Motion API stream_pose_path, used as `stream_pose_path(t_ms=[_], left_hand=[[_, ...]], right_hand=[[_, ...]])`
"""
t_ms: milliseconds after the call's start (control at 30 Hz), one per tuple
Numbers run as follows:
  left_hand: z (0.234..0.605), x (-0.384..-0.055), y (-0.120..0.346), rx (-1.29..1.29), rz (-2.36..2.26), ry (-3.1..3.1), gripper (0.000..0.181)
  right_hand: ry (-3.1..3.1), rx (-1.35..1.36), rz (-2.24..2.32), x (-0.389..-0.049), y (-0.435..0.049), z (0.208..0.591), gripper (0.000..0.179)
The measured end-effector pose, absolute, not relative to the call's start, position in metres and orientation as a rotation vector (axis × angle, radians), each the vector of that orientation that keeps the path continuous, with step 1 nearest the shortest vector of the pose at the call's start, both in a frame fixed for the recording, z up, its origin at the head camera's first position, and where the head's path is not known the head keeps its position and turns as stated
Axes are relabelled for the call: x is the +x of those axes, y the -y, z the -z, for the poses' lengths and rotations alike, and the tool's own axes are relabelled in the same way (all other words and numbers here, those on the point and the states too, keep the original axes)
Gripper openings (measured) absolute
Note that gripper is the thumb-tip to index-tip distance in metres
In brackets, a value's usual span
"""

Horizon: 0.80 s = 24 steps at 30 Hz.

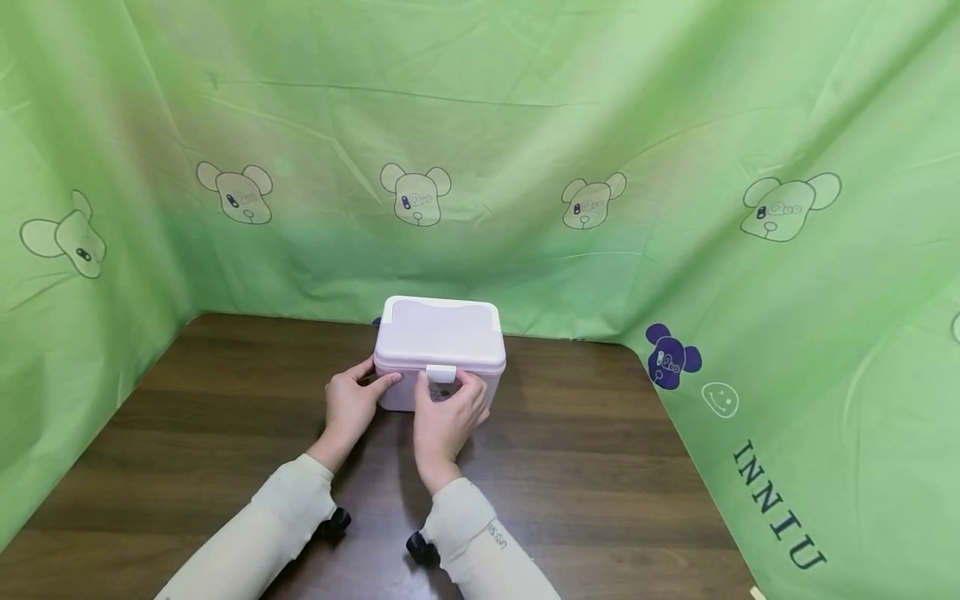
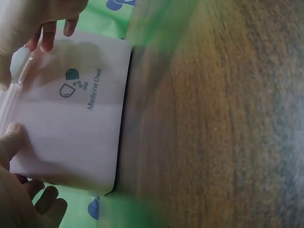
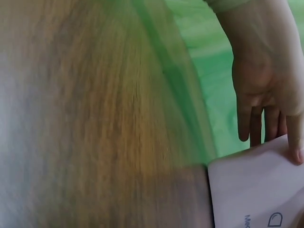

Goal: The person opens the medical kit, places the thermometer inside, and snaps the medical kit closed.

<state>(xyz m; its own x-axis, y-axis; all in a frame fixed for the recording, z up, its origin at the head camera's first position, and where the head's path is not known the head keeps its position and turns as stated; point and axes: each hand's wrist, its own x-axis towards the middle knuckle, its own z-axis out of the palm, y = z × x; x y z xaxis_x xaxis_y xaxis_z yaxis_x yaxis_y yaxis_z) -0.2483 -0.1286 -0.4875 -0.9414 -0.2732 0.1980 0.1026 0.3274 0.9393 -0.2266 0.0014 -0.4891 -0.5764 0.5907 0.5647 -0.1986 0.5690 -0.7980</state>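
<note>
A pale pink medicine chest with a shut lid stands on the table, its printed front turned towards me. My left hand grips its left side, the thumb on the front face and the fingers round the corner. At the front centre, my right hand pinches the white latch between thumb and fingers. The left wrist view shows the printed front of the chest, with the right hand at the latch. In the right wrist view, the left hand has its thumb on the front.
The chest stands towards the back of the dark wood table. A green cloth printed with bear faces hangs behind it and along both sides. Small black devices sit at the wrists, below the pale sleeves.
</note>
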Motion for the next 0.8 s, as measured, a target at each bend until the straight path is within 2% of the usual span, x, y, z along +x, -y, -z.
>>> stream_pose_path(t_ms=[800], left_hand=[[0.490, -0.243, 0.128, 0.178, 1.630, 2.308, 0.059]], right_hand=[[2.007, -0.252, -0.998, -0.221, -0.017, 0.489, 0.051]])
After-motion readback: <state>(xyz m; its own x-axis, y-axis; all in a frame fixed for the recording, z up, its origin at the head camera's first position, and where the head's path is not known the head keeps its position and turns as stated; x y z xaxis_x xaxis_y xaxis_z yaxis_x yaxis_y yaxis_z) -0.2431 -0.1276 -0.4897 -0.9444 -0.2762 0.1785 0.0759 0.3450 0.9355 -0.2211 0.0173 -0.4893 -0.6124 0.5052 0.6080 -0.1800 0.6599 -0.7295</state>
